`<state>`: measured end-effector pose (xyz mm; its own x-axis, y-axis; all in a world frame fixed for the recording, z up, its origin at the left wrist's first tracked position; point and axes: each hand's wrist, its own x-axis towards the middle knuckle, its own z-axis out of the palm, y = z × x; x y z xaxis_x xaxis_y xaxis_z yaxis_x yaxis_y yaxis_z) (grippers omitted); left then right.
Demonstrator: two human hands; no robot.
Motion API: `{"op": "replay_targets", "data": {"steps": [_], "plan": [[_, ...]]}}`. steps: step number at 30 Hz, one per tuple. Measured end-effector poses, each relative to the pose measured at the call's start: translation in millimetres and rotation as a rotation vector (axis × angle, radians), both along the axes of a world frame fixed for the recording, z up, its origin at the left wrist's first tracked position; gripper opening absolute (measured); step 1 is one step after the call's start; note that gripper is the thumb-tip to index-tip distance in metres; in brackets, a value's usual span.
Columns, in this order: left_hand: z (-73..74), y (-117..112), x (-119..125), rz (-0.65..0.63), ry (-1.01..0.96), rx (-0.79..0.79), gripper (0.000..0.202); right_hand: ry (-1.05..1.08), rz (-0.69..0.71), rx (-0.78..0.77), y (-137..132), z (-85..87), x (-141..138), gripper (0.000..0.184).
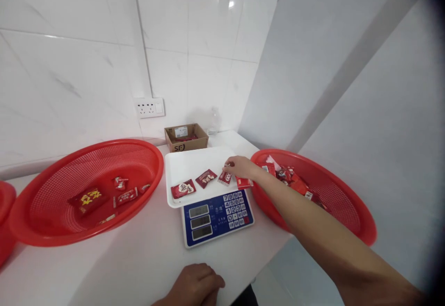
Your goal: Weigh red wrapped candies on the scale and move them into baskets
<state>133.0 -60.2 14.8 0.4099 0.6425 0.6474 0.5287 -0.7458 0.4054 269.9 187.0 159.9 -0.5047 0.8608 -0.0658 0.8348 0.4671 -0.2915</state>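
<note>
My right hand (239, 166) reaches over the white tray (198, 161) of a scale, with its fingers closed on the top end of a small red packet (224, 178). Two more red packets lie to its left on the tray, one with white lettering (183, 188) and one slightly tilted (206, 178). At the tray's right edge, under my wrist, sits a brighter red packet (244, 183). My left hand (197, 285) rests curled at the near side of the table, below the scale's blue keypad panel (219, 217), with nothing visible in it.
On the left stands a red plastic basket (45, 204) holding several wrapped sweets and packets. Another red basket (342, 199) on the right holds a heap of red packets. Behind the tray is a cardboard box (187, 145) against the tiled wall, below a socket (149, 107).
</note>
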Motion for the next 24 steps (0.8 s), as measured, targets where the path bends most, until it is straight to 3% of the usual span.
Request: {"op": "replay_targets", "data": {"steps": [5,11,15,18,24], "plan": [[-3.6,1,1,0.019,-0.031,0.046,0.024,-0.005,0.027,0.07,-12,5.5,-12,0.034],[4.9,-1,-1,0.003,0.029,-0.009,0.024,-0.042,0.492,0.098,-41,0.4,-39,0.028],[6.9,-2,-1,0.002,0.015,-0.006,0.024,-0.225,0.413,0.167,-39,-1.0,-39,0.03],[6.0,-1,-1,0.007,0.022,-0.005,0.024,-0.236,0.379,0.223,-42,3.4,-41,0.034],[3.4,1,-1,0.0,0.058,-0.037,0.025,-0.191,0.699,0.24,-79,5.5,-59,0.061]]}}
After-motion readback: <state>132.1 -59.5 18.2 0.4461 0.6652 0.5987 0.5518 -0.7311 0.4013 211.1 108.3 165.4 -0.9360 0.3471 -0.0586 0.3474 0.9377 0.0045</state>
